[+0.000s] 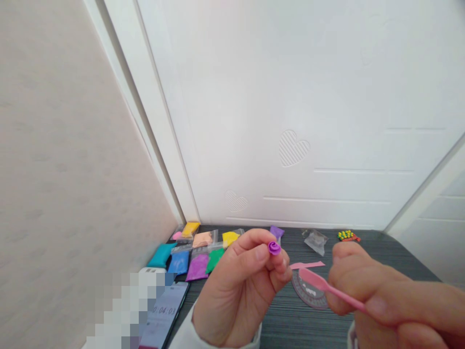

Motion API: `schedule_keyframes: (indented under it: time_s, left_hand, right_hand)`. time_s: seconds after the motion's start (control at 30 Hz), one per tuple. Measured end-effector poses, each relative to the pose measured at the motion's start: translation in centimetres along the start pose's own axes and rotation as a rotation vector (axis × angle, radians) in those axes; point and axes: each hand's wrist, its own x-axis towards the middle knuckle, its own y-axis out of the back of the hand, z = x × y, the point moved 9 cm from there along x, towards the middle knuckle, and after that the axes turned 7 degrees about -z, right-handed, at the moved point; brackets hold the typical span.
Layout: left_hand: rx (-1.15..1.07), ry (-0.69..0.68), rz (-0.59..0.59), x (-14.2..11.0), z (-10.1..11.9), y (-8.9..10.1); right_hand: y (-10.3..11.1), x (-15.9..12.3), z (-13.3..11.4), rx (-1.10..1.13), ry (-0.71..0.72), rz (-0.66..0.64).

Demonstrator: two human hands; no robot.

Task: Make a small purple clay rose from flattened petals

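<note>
Between the thumb and fingers of my left hand (247,281) is a small purple clay rose (274,248), its spiral of petals facing up. My right hand (385,295) grips a pink plastic modelling tool (329,288), whose flat, wide end points left toward the rose without touching it. Behind my left fingertips a second pink tool (308,265) lies on the table. Partly covered by my right hand and the tool is a round, see-through disc (307,294) with white markings.
Bags of coloured clay, such as blue (178,262), purple (198,267) and yellow (191,229), lie at the back left of the dark table (286,329). A phone (163,310) shows a timer. A clear bag (316,241) and a small yellow-green beaded piece (348,236) sit by the white wall panel.
</note>
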Motion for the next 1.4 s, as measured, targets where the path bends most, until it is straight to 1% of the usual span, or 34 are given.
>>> schedule_keyframes:
  time_s: [0.13,0.2,0.27,0.33,0.4,0.57,0.63,0.77,0.93,1.0,1.13,1.3,1.33,1.4]
  left_hand:
    - [0.001,-0.001,-0.057,0.1,-0.3,-0.5]
    - [0.013,0.009,-0.085,0.1,-0.4,-0.7]
    - [0.043,0.029,-0.093,0.0,-0.6,-0.7]
    - [0.08,0.043,-0.094,0.0,-0.6,-0.6]
    - [0.11,0.041,-0.099,0.1,-0.6,-0.6]
    - [0.138,0.015,-0.12,0.0,-0.2,-0.7]
    - [0.141,0.014,-0.125,-0.1,-0.2,-0.8]
    - [0.133,0.022,-0.122,-0.2,-0.2,-0.9]
    - [0.115,-0.003,-0.095,-0.2,0.0,-0.9]
    - [0.122,-0.021,-0.082,-0.2,0.1,-0.8]
    - [0.14,-0.038,-0.068,-0.3,0.2,-0.8]
    - [0.207,-0.063,-0.054,-0.5,0.4,-0.6]
    - [0.232,-0.076,-0.046,-0.5,0.6,-0.5]
    - [0.293,-0.106,-0.027,-0.6,0.9,-0.3]
  right_hand:
    - [0.3,0.0,0.2,0.016,-0.008,-0.027]
    - [0.4,0.0,0.3,0.022,-0.015,-0.064]
    - [0.4,0.0,0.5,0.024,-0.019,-0.111]
    - [0.4,-0.1,0.5,0.039,-0.022,-0.119]
    - [0.4,-0.2,0.6,0.07,-0.038,-0.072]
    - [1.1,-0.7,0.5,0.125,-0.073,0.187]
    - [1.2,-0.9,0.7,0.135,-0.095,0.214]
    - [1.3,-0.9,1.5,0.172,-0.142,0.168]
    - [0.9,-0.3,1.1,0.169,-0.082,0.021]
    - [0.6,-0.2,0.9,0.16,-0.078,-0.016]
    - [0.6,-0.4,0.7,0.13,-0.095,0.044]
    - [1.2,-0.8,0.6,0.119,-0.082,0.132]
    - [1.2,-0.8,0.7,0.123,-0.087,0.128]
    - [0.9,-0.7,0.7,0.142,-0.088,0.076]
